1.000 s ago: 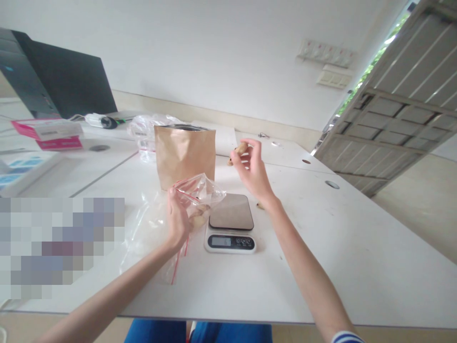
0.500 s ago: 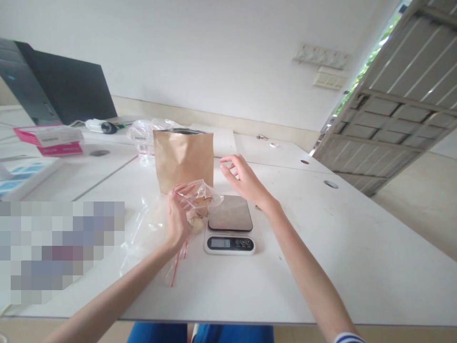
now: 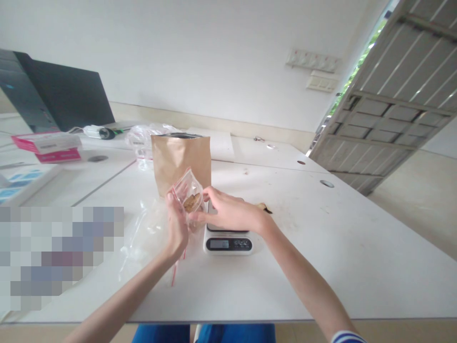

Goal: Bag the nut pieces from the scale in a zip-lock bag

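A small clear zip bag (image 3: 188, 194) with a red seal strip holds several brown pieces. My left hand (image 3: 177, 224) grips its left side and holds it upright, just left of a small kitchen scale (image 3: 227, 242). My right hand (image 3: 230, 213) reaches over the scale's platform and pinches the bag's right side. Right behind the bag stands a brown paper pouch (image 3: 181, 159). More clear plastic bags (image 3: 143, 238) lie flat under my left wrist.
On the white table (image 3: 321, 247) a small dark scrap (image 3: 264, 207) lies right of the scale. At the back left are a crumpled plastic bag (image 3: 143, 138), a pink box (image 3: 50, 145) and a dark laptop (image 3: 67, 100). A slatted door (image 3: 400, 105) leans at the right.
My right hand held a brown piece up near the pouch, then dropped empty and came left onto the zip bag. The bag now stands more upright in both hands.
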Available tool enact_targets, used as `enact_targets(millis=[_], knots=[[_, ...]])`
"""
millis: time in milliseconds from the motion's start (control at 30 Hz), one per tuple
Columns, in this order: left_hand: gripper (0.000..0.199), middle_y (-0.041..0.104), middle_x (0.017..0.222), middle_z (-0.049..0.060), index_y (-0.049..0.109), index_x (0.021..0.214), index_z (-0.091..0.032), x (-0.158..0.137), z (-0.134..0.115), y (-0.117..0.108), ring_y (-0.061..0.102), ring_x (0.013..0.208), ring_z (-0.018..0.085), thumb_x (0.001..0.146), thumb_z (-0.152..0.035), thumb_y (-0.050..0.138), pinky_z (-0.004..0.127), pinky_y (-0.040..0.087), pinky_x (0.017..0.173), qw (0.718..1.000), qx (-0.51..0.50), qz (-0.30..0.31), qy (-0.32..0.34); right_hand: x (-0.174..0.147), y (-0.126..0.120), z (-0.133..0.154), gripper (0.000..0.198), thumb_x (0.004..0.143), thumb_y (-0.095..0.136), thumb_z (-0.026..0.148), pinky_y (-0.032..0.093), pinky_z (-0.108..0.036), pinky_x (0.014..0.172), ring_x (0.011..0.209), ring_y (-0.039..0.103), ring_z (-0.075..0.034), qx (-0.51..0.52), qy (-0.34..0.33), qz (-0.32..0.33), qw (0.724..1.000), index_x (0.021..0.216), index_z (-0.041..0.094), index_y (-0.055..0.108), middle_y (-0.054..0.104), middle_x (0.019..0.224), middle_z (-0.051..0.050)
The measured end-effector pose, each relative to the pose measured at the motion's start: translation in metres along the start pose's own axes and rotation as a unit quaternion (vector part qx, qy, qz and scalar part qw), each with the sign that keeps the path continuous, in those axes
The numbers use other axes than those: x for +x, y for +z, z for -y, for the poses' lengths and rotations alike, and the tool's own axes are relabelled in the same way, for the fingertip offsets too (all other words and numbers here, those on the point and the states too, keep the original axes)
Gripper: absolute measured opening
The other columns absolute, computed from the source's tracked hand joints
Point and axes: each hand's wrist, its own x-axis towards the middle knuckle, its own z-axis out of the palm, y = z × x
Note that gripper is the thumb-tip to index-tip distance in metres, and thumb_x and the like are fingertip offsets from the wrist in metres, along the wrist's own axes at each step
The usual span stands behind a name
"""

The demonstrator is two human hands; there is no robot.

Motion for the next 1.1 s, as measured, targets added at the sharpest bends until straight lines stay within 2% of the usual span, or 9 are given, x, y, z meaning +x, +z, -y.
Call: enact_targets(millis=[167, 267, 367, 467, 633, 733, 833, 967, 1100], knots=[[0.048, 0.062, 0.124, 0.004, 0.046, 0.13, -0.03, -0.019, -0.02, 0.006, 0.058, 0.115, 0.021, 0.09, -0.055, 0.039, 0.035, 0.048, 0.095, 0.993, -0.094, 0.002, -0.065, -0.009, 0.013, 0.021, 0.056, 0.085, 0.059, 0.046, 0.042, -0.038, 0.097, 0.122, 0.048, -0.026, -0.017, -0.08, -0.019, 0.996, 0.13, 0.016, 0.043, 0.05, 0.13, -0.015], [0.049, 0.059, 0.128, 0.005, 0.046, 0.13, -0.029, -0.027, -0.039, 0.006, 0.055, 0.119, 0.022, 0.091, -0.055, 0.035, 0.036, 0.048, 0.096, 0.986, -0.127, 0.007, -0.108, -0.017, 0.013, 0.021, 0.042, 0.086, 0.061, 0.03, 0.042, -0.034, 0.096, 0.116, 0.053, -0.021, 0.02, -0.1, -0.064, 0.993, 0.124, 0.019, 0.047, 0.056, 0.123, -0.01], [0.047, 0.051, 0.137, 0.003, 0.049, 0.127, -0.03, -0.037, -0.051, 0.003, 0.046, 0.128, 0.02, 0.091, -0.056, 0.033, 0.033, 0.043, 0.101, 0.986, -0.137, 0.013, -0.09, -0.027, 0.016, 0.014, 0.026, 0.085, 0.056, 0.02, 0.047, -0.031, 0.084, 0.098, 0.06, -0.019, 0.059, -0.067, -0.125, 0.988, 0.109, 0.017, 0.051, 0.063, 0.104, -0.007], [0.042, 0.045, 0.142, 0.004, 0.051, 0.122, -0.03, -0.046, -0.049, -0.003, 0.043, 0.13, 0.023, 0.087, -0.052, 0.045, 0.037, 0.04, 0.102, 0.994, -0.078, 0.05, -0.066, -0.04, 0.023, 0.001, 0.015, 0.085, 0.051, 0.018, 0.047, -0.028, 0.079, 0.09, 0.062, -0.016, 0.122, -0.042, -0.17, 0.977, 0.1, 0.017, 0.052, 0.064, 0.098, -0.005], [0.047, 0.038, 0.146, 0.004, 0.049, 0.125, -0.031, -0.042, -0.035, -0.02, 0.03, 0.137, 0.024, 0.082, -0.044, 0.061, 0.041, 0.027, 0.111, 0.986, 0.162, 0.04, -0.01, -0.065, 0.031, -0.016, 0.018, 0.091, 0.048, 0.031, 0.049, -0.025, 0.076, 0.087, 0.063, -0.015, 0.221, 0.017, -0.199, 0.955, 0.099, 0.02, 0.06, 0.066, 0.094, -0.003], [0.04, 0.059, 0.122, 0.009, 0.061, 0.11, -0.022, -0.029, -0.038, -0.025, 0.051, 0.119, 0.026, 0.079, -0.048, 0.062, 0.039, 0.037, 0.102, 0.967, 0.198, 0.155, -0.051, -0.08, 0.034, -0.021, 0.025, 0.091, 0.05, 0.041, 0.051, -0.026, 0.076, 0.086, 0.064, -0.016, 0.26, 0.058, -0.197, 0.944, 0.099, 0.02, 0.061, 0.066, 0.092, -0.004], [0.031, 0.066, 0.083, 0.005, 0.064, 0.085, -0.018, -0.022, -0.048, -0.024, 0.062, 0.079, 0.019, 0.076, -0.047, 0.066, 0.029, 0.048, 0.073, 0.957, 0.147, 0.232, -0.09, -0.094, 0.045, -0.024, 0.028, 0.09, 0.052, 0.043, 0.049, -0.031, 0.088, 0.104, 0.062, -0.019, 0.314, 0.053, -0.185, 0.93, 0.109, 0.022, 0.057, 0.064, 0.109, -0.007], [0.026, 0.056, 0.066, -0.002, 0.057, 0.079, -0.019, -0.03, -0.052, -0.02, 0.053, 0.059, 0.01, 0.082, -0.044, 0.061, 0.021, 0.043, 0.061, 0.978, 0.121, 0.162, -0.05, -0.103, 0.074, -0.025, 0.04, 0.084, 0.063, 0.039, 0.043, -0.032, 0.1, 0.117, 0.055, -0.019, 0.389, 0.023, -0.187, 0.902, 0.119, 0.024, 0.048, 0.059, 0.123, -0.008], [0.025, 0.052, 0.066, -0.005, 0.052, 0.084, -0.021, -0.042, -0.044, -0.023, 0.048, 0.057, 0.008, 0.086, -0.046, 0.056, 0.019, 0.041, 0.058, 0.988, 0.12, 0.096, -0.033, -0.097, 0.1, -0.022, 0.025, 0.087, 0.059, 0.039, 0.047, -0.028, 0.095, 0.107, 0.061, -0.017, 0.428, 0.055, -0.292, 0.854, 0.107, 0.024, 0.056, 0.065, 0.109, -0.006]])
